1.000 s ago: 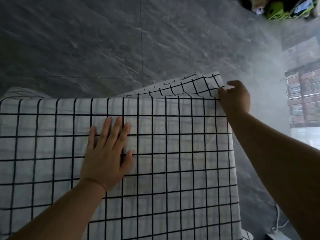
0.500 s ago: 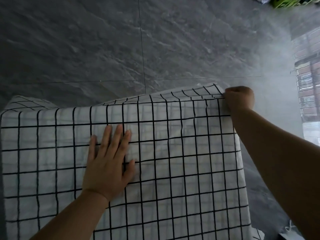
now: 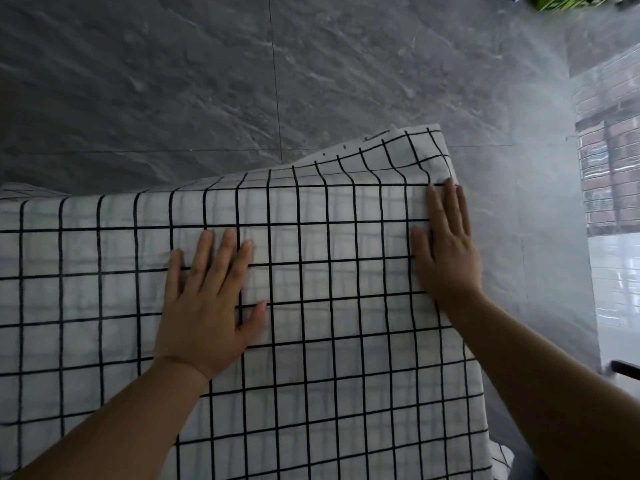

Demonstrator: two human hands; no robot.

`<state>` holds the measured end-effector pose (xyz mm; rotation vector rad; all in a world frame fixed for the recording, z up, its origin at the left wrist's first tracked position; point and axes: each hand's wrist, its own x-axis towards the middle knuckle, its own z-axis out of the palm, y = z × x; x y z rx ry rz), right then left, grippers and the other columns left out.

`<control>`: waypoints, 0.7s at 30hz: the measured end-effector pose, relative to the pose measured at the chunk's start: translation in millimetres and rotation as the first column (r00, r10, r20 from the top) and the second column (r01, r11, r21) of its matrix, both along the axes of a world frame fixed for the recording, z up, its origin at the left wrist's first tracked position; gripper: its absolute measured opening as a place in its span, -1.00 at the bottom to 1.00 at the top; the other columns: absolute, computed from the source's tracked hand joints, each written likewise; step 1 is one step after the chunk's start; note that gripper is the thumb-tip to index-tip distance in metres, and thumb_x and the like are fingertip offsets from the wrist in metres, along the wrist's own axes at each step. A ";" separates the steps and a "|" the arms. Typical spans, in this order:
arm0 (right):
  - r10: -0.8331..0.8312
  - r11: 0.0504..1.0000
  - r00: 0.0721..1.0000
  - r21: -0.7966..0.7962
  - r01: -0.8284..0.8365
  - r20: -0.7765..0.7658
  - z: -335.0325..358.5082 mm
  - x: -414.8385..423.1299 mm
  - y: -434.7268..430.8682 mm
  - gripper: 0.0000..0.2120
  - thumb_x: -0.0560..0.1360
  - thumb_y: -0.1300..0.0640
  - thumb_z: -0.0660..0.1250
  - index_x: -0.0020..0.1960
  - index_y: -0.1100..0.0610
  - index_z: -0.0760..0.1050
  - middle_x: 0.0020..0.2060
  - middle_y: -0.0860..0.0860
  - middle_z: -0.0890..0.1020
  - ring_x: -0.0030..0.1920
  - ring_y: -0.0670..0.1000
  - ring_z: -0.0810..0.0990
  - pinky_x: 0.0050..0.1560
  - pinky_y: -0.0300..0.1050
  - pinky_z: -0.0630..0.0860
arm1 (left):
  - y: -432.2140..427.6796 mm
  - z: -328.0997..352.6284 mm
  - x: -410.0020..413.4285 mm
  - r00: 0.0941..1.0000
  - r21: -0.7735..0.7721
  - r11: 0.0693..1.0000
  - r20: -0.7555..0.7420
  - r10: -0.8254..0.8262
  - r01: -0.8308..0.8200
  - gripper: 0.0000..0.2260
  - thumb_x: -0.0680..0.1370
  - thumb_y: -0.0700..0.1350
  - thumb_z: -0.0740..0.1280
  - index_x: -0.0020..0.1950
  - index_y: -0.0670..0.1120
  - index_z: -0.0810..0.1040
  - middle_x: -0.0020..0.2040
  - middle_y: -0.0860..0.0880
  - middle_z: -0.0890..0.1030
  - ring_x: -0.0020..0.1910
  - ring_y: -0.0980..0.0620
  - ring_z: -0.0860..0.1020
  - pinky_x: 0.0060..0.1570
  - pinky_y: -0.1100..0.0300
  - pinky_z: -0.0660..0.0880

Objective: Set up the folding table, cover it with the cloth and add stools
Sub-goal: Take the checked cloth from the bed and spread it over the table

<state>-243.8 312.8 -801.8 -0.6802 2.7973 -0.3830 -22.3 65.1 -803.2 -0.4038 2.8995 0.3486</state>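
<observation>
A white cloth with a black grid [image 3: 329, 341] lies spread over the folding table, which is wholly hidden beneath it. Its far right corner [image 3: 412, 154] sticks up and out past the table's far edge. My left hand [image 3: 207, 306] lies flat on the cloth near the middle, fingers straight and spread. My right hand [image 3: 446, 251] lies flat on the cloth along the right edge, fingertips near the far right corner. No stool is in view.
Dark grey stone-look floor tiles [image 3: 242, 81] stretch beyond the table. A bright glass door or window [image 3: 609, 202] stands at the right. Green clutter [image 3: 568, 1] sits at the top right corner. A dark bar [image 3: 625, 368] juts in at the right edge.
My right hand let go of the far right cloth corner it was pinching and now lies flat on the cloth. My left hand stayed pressed flat in place.
</observation>
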 end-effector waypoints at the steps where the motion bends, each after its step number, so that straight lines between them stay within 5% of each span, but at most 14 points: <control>1: 0.015 1.000 1.000 -0.001 -0.015 0.020 1.5 -3.0 1.0 -0.44 0.60 -0.15 -0.02 0.53 -0.09 -0.14 0.54 -0.07 -0.14 0.52 -0.08 -0.22 0.48 -0.05 -0.05 | 0.4 0.1 0.1 1.000 -0.001 1.000 0.005 0.001 -0.001 -0.35 0.52 0.21 0.02 0.52 -0.12 0.16 0.53 -0.13 0.14 0.51 -0.15 0.06 0.43 -0.23 -0.03; 5: 0.005 1.000 0.992 -0.008 -0.004 0.122 7.7 -9.3 1.7 -0.37 0.55 -0.19 0.10 0.53 -0.09 -0.08 0.54 -0.11 -0.10 0.52 0.05 -0.04 0.31 -0.04 0.12 | -0.9 1.0 3.1 1.000 -0.010 1.000 0.010 0.010 -0.010 -0.34 0.51 0.22 0.03 0.53 -0.11 0.14 0.53 -0.12 0.12 0.52 -0.13 0.03 0.43 -0.23 -0.04; 8: 0.056 0.996 0.997 0.073 -0.053 -0.044 12.4 -24.6 -10.2 -0.40 0.53 -0.19 0.16 0.48 0.04 0.15 0.48 0.08 0.19 0.48 0.15 0.11 0.41 0.15 0.18 | 0.0 0.9 4.4 1.000 -0.020 1.000 0.007 0.015 -0.015 -0.33 0.51 0.22 0.02 0.54 -0.10 0.12 0.54 -0.11 0.10 0.52 -0.12 0.01 0.44 -0.21 -0.06; 10: 0.043 0.995 0.999 0.095 -0.041 -0.020 16.3 -39.8 -22.0 -0.45 0.54 -0.17 0.17 0.43 0.09 0.27 0.40 0.11 0.33 0.43 0.17 0.19 0.38 0.19 0.24 | 0.7 0.9 3.9 1.000 -0.017 1.000 0.002 0.019 -0.019 -0.34 0.51 0.22 0.02 0.54 -0.09 0.11 0.54 -0.10 0.09 0.52 -0.12 0.00 0.44 -0.21 -0.08; 14: -0.041 0.993 0.999 0.116 0.037 0.035 13.5 -48.3 -32.1 -0.53 0.56 -0.16 0.12 0.31 0.13 0.34 0.28 0.14 0.38 0.32 0.18 0.29 0.20 0.16 0.37 | 1.5 0.6 4.3 1.000 -0.020 0.999 -0.004 0.030 -0.030 -0.34 0.51 0.22 0.02 0.55 -0.07 0.08 0.55 -0.10 0.08 0.53 -0.11 -0.01 0.44 -0.20 -0.08; 21: -0.084 0.978 0.996 0.190 0.084 -0.004 5.4 -53.9 -36.4 -0.47 0.55 -0.25 0.03 0.27 0.12 0.39 0.24 0.18 0.43 0.29 0.20 0.33 0.25 0.13 0.31 | 2.2 -0.5 4.0 0.999 -0.026 0.999 -0.019 0.034 -0.035 -0.34 0.51 0.22 0.02 0.54 -0.08 0.11 0.55 -0.10 0.08 0.52 -0.11 0.00 0.44 -0.21 -0.07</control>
